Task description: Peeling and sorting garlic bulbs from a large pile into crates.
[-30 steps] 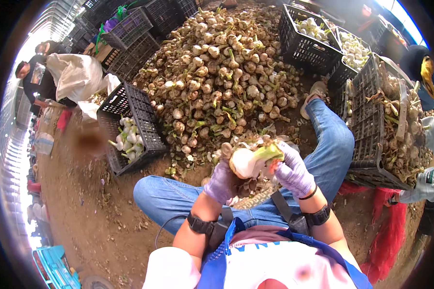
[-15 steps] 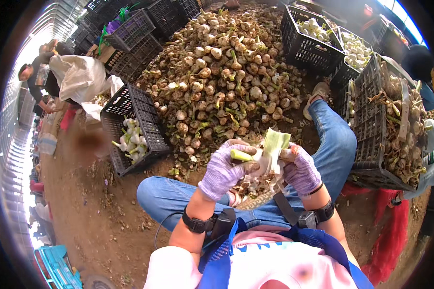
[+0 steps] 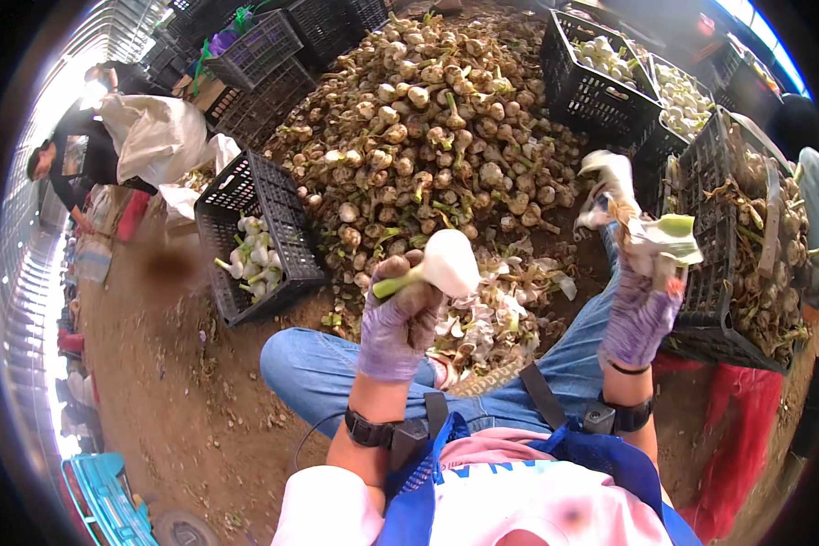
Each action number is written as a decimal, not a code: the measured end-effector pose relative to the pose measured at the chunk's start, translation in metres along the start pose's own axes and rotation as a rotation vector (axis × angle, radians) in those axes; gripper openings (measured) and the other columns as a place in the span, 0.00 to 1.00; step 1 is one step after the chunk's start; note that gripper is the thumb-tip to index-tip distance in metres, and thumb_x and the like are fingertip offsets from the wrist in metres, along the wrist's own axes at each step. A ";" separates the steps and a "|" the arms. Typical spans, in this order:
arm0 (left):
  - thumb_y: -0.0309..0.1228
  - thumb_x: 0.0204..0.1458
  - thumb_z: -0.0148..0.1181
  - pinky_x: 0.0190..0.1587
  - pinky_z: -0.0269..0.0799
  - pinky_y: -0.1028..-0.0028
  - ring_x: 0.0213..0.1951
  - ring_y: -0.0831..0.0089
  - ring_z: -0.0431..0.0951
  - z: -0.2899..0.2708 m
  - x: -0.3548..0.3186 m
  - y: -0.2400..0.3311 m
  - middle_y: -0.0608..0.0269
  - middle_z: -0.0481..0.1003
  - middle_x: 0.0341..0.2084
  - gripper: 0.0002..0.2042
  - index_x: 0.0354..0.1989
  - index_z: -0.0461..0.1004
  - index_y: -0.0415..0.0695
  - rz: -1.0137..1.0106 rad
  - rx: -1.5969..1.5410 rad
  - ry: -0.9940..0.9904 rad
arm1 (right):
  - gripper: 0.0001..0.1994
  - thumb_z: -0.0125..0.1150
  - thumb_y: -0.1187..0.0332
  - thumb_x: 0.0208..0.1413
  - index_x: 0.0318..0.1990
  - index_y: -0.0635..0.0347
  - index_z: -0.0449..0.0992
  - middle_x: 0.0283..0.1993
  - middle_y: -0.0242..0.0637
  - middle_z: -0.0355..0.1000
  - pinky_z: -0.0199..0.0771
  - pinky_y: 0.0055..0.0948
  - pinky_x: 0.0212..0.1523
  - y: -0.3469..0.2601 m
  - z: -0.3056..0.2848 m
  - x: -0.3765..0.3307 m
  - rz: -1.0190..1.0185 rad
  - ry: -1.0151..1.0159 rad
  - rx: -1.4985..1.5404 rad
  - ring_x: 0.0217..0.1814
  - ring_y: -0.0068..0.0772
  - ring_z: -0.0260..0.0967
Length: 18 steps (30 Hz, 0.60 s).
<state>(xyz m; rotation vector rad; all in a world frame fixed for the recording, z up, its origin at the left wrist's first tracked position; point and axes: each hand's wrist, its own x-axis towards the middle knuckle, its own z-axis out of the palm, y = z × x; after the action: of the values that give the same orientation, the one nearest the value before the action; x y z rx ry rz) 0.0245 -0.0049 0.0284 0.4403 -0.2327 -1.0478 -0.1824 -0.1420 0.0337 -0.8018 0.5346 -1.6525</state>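
Observation:
In a purple-stained glove, my left hand (image 3: 394, 320) is closed around the short green stem of a peeled white garlic bulb (image 3: 450, 264). Its smooth round end points right and away from me. Off to the right, my gloved right hand (image 3: 642, 314) grips a strip of garlic peel (image 3: 662, 238), pale green and white with brown edges. Another whitish, blurred piece of husk (image 3: 612, 182) sticks out beyond those fingers. Shed skins (image 3: 491, 318) lie in a heap on the ground between my legs. Ahead rises a big pile of unpeeled garlic (image 3: 409, 136).
A black crate (image 3: 291, 232) with peeled bulbs stands at left. At far right, more crates (image 3: 601, 100) hold white garlic, and one tilted crate (image 3: 710, 227) holds dry garlic. Red netting (image 3: 728, 446) lies at lower right. People (image 3: 91, 146) bend over a sack (image 3: 159, 136) far left.
My hands have moved apart: the right one swung right with the stripped peel, while the left kept the bulb, now bare and white.

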 end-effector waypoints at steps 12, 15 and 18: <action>0.19 0.45 0.58 0.33 0.80 0.69 0.33 0.65 0.78 -0.040 0.008 -0.011 0.54 0.74 0.34 0.11 0.39 0.71 0.38 0.005 0.119 0.410 | 0.20 0.54 0.64 0.46 0.47 0.63 0.69 0.40 0.47 0.71 0.66 0.33 0.43 0.039 -0.018 -0.034 0.430 -0.910 -0.798 0.40 0.43 0.68; 0.19 0.45 0.59 0.32 0.78 0.69 0.31 0.69 0.75 -0.051 0.015 0.013 0.62 0.73 0.30 0.08 0.34 0.71 0.41 0.147 0.290 0.498 | 0.18 0.46 0.67 0.51 0.50 0.64 0.68 0.36 0.35 0.70 0.64 0.20 0.34 0.041 -0.014 -0.034 0.702 -0.804 -0.554 0.30 0.21 0.62; 0.19 0.45 0.59 0.34 0.79 0.72 0.33 0.70 0.75 -0.070 0.029 0.084 0.60 0.73 0.32 0.07 0.33 0.71 0.40 0.284 0.403 0.446 | 0.18 0.45 0.74 0.51 0.50 0.64 0.68 0.32 0.28 0.67 0.62 0.15 0.32 0.058 -0.022 -0.038 0.784 -0.723 -0.454 0.28 0.13 0.57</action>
<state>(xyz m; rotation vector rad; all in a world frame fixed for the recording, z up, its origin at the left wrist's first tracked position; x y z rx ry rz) 0.1314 0.0217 0.0039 0.9617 -0.1007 -0.6000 -0.1570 -0.1200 -0.0310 -1.2394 0.5959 -0.4614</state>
